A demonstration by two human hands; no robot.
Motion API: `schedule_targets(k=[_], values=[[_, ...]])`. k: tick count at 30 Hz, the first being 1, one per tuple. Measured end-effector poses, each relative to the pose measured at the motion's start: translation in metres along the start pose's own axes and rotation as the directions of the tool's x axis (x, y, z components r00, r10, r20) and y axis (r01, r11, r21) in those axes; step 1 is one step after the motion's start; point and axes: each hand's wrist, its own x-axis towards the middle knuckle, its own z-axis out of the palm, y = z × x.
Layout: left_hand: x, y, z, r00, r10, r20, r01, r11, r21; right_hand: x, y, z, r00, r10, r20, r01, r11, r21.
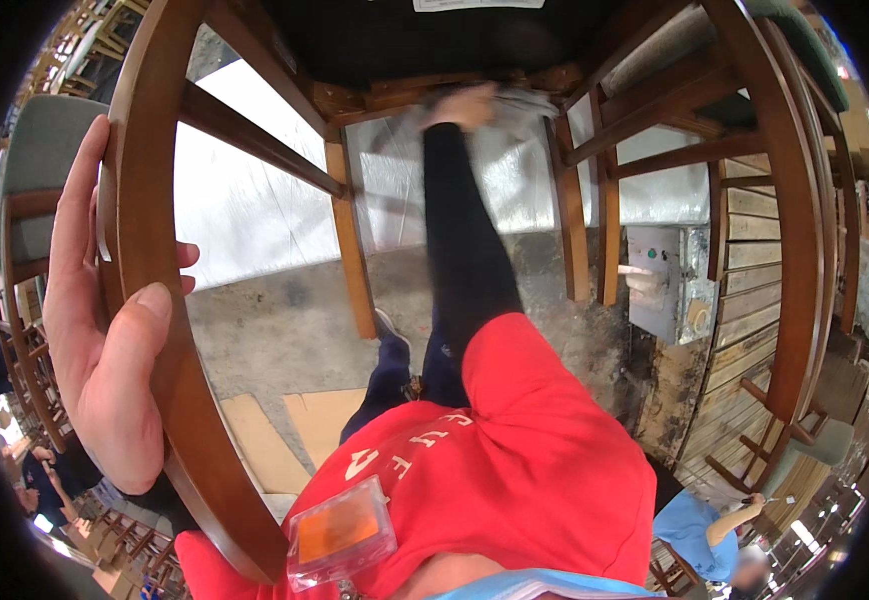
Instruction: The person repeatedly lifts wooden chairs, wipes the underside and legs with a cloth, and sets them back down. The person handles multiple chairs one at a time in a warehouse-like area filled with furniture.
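Note:
A brown wooden chair (145, 200) is tipped in front of me, its dark underside (395, 40) at the top of the view. My left hand (120, 370) is wrapped round its curved left post, with the thumb on the near face and fingertips showing past the far edge. Reaching up through the frame, my right hand (462, 106) is at the seat's lower rail. Motion smears its fingers. A greyish, cloth-like thing (530, 103) lies against that hand, also blurred, and I cannot tell if it is gripped.
Silvery sheeting (255, 180) covers a surface behind the chair. Flattened cardboard (320, 415) lies on the stained floor by my feet. A grey control box (655, 280) stands beside a slatted wooden platform (745, 270). More chairs (40, 150) crowd both sides; a person in blue (697, 532) is at lower right.

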Motion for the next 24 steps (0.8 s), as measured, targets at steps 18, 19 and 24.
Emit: schedule_targets(k=[18,19,24], values=[[0.009,-0.002,0.011,0.999,-0.030,-0.020,0.030,0.999,-0.019,-0.048,-0.013,0.048,0.985,0.154,0.076,-0.171,0.931,0.323],[0.018,0.008,0.016,0.999,0.020,0.041,-0.018,0.999,-0.039,-0.065,-0.030,0.044,0.988,0.154,-0.020,-0.126,0.868,0.480],[-0.001,-0.009,0.011,0.992,-0.051,-0.114,0.044,0.997,-0.063,-0.121,-0.017,-0.028,0.712,-0.451,0.538,-0.037,0.741,0.670]])
